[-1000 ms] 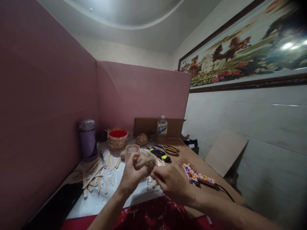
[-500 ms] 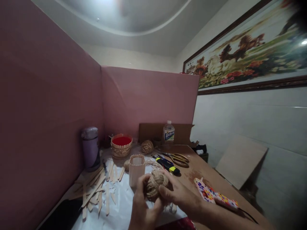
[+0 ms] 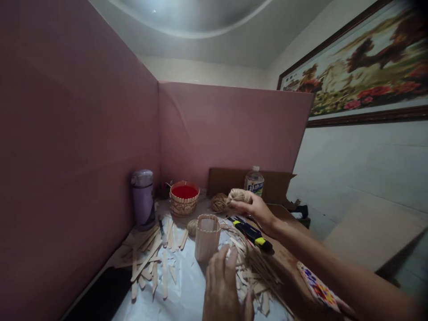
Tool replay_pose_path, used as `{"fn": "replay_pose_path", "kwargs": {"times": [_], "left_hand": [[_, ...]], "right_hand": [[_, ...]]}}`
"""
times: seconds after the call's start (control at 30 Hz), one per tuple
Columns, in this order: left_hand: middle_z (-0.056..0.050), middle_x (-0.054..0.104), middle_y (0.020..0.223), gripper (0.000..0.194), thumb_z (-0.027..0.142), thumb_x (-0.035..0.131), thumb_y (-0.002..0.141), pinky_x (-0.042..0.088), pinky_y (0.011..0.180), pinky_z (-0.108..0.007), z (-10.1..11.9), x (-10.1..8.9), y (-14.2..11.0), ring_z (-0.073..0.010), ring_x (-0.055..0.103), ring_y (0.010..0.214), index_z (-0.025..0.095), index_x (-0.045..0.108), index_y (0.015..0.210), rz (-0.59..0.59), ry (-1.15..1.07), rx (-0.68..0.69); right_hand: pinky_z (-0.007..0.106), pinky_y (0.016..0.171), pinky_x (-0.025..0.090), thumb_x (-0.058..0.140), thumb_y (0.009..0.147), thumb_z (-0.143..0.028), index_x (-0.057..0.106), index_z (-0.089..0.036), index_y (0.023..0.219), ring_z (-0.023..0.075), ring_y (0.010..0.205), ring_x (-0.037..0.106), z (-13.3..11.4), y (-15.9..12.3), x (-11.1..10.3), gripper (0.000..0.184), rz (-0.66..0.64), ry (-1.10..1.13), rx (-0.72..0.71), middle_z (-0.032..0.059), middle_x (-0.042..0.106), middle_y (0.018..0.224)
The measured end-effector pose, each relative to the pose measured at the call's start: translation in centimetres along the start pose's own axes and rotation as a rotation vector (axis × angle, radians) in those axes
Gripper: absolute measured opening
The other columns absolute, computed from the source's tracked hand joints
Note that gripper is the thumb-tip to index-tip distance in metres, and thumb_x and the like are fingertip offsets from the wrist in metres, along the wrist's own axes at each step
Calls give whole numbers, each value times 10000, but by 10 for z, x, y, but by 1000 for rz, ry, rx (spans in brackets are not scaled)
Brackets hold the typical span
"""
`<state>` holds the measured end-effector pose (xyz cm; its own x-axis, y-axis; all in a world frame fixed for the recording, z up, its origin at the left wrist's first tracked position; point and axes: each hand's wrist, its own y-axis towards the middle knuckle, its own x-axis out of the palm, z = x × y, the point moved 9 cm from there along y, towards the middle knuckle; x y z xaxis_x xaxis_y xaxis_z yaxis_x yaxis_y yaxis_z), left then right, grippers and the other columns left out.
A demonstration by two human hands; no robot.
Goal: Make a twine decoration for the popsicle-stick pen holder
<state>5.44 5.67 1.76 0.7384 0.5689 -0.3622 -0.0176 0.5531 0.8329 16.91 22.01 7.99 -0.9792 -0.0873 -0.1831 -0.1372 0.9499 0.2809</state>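
And here the twine (image 3: 240,195) is gripped in the right hand (image 3: 262,212), held up in front of the bottle (image 3: 255,179) and just beside the brown ball (image 3: 219,202). The left hand (image 3: 222,285) is open, palm down, its fingers spread near the foot of the cup (image 3: 206,243); whether the cup is touched cannot be told. The cup is stood upright on the white sheet (image 3: 187,285), with the small ball (image 3: 191,228) seen at its left side. Further back, the red-lined basket (image 3: 183,206) is set between the brown ball and the purple flask (image 3: 143,203). Flat sticks (image 3: 147,263) are scattered to the left of the cup, while strips and scraps (image 3: 249,267) are strewn to its right. The black-and-yellow cutter (image 3: 249,232) is laid below the right hand, and over on the tabletop (image 3: 284,263) the flowered tool (image 3: 316,285) is partly hidden by the right forearm.
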Motion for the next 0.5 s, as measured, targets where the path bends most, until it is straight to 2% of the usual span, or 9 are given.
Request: {"fn": "replay_pose_path", "kwargs": {"times": [0.1,0.27,0.37,0.43,0.5], "left_hand": [[-177,515,1170,487,362,446,807,446,832,-445,5,9,-8,-289,495,1055,164,423,1251,-14,70,73],[-169,577,1090,442,419,397,826,457,789,-410,9,10,-16,-279,537,986,165,519,1166,59,174,125],[-137,623,1021,298,271,475,799,457,759,-366,12,10,-17,-257,555,938,183,581,1063,164,240,132],[-107,651,948,251,146,504,763,448,738,-344,15,9,-17,-240,564,896,197,602,988,278,298,135],[-89,663,885,220,109,500,758,443,716,-331,17,7,-19,-224,570,851,205,607,924,399,305,149]], "right_hand": [[226,505,420,700,578,-482,525,-157,998,180,732,591,3,50,-8,559,88,-291,-75,76,630,913],[292,701,441,608,645,-540,487,-142,1034,241,910,590,16,109,8,570,139,-809,-122,120,619,995],[316,697,436,555,672,-576,449,-119,1082,276,924,590,22,128,18,624,180,-1023,-68,151,600,1012],[325,691,435,535,687,-580,431,-116,1123,283,922,590,24,137,26,644,184,-1116,-57,156,583,1031],[332,693,434,532,699,-566,421,-126,1159,283,922,585,28,144,36,647,156,-1204,-71,156,559,1061]]}}
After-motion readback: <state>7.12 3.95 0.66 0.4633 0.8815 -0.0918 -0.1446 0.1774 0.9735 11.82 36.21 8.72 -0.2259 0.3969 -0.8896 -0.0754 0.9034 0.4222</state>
